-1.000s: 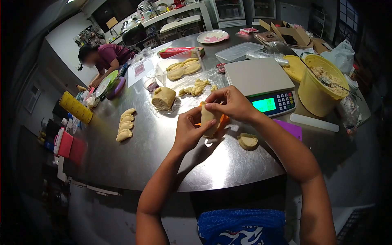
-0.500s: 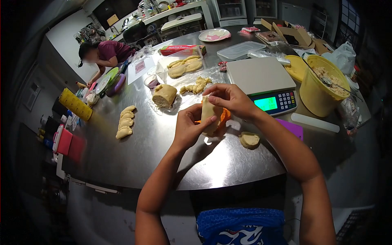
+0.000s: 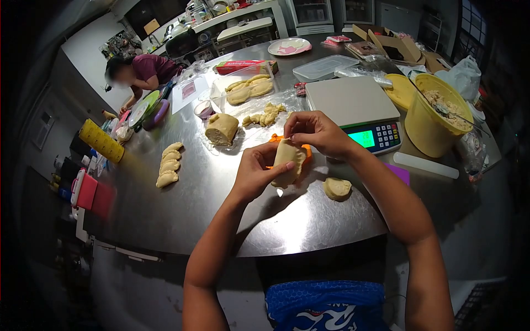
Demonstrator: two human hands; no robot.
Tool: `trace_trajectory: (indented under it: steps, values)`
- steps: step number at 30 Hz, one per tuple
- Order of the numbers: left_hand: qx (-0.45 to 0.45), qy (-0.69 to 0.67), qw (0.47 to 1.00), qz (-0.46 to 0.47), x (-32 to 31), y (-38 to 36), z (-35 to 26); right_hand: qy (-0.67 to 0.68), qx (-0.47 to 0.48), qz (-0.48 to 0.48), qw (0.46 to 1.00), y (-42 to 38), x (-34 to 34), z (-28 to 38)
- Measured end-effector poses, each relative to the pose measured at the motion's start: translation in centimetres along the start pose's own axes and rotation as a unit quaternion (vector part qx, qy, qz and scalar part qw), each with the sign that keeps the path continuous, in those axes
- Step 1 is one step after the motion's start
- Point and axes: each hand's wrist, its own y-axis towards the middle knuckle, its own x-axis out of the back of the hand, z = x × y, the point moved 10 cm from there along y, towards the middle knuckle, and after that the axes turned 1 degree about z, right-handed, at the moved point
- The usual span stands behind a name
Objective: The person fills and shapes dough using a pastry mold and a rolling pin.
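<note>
A folded dough turnover (image 3: pixel 289 163) with a wavy crimped edge is held up above the steel table. My left hand (image 3: pixel 258 170) grips it from the left, thumb across its front. The fingers of my right hand (image 3: pixel 316 133) pinch its upper end. Partly hidden behind the turnover is an orange plastic piece (image 3: pixel 307 159). To the right lies a small lump of dough (image 3: pixel 337 188). Beyond my hands are a thick dough log (image 3: pixel 222 130) and a pile of dough scraps (image 3: pixel 267 116). Several shaped turnovers (image 3: pixel 169 164) lie in a row on the left.
A digital scale (image 3: pixel 352 99) stands beyond my right hand, beside a yellow bucket (image 3: pixel 435 132) of filling with a spoon. A white rolling pin (image 3: pixel 426 165) and purple sheet (image 3: pixel 395 174) lie nearby. A clear container (image 3: pixel 249 91) holds more turnovers. Another person (image 3: pixel 154 70) leans at the far left.
The turnover has turned in my hands, so its crimped edge now shows on the right. My right fingers have closed into a pinch at its top, and more of the orange piece shows.
</note>
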Motion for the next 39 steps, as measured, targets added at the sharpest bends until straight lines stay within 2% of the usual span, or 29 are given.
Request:
trace_trajectory:
  steps: [7, 13, 17, 22, 26, 31, 32, 34, 39]
  values:
    - [0.007, -0.032, 0.999, -0.004, 0.3, 0.0, 0.3, -0.001, 0.040, -0.010, 0.999, -0.1, -0.3, 0.7]
    - [0.003, -0.021, 1.000, -0.003, 0.4, 0.0, 0.3, -0.069, 0.030, -0.019, 0.997, -0.1, -0.2, 0.6]
    - [0.005, -0.029, 0.999, -0.012, 0.4, 0.0, 0.3, -0.054, 0.041, -0.035, 0.997, -0.1, 0.0, 0.8]
    - [-0.013, -0.009, 1.000, -0.023, 0.7, 0.1, 0.2, -0.095, -0.030, -0.041, 0.994, 0.0, 0.9, -0.9]
    - [-0.007, -0.002, 0.999, -0.038, 0.8, 0.0, 0.4, -0.098, -0.007, -0.051, 0.994, 0.1, 0.9, -0.6]
    - [-0.011, -0.016, 0.999, -0.043, 0.7, 0.1, 0.7, -0.221, 0.038, -0.089, 0.971, 0.0, 0.8, 0.9]
    - [-0.012, -0.016, 0.999, -0.043, 0.7, 0.1, 0.6, -0.221, 0.038, -0.089, 0.970, 0.0, 0.8, 0.8]
    - [-0.019, -0.032, 0.998, -0.042, 1.0, 0.1, 0.3, -0.118, 0.020, -0.070, 0.990, 0.2, 0.7, -0.1]
    - [0.003, -0.062, 0.997, -0.047, 1.5, -0.1, 0.5, -0.039, 0.008, -0.063, 0.997, 0.1, 0.7, -0.3]
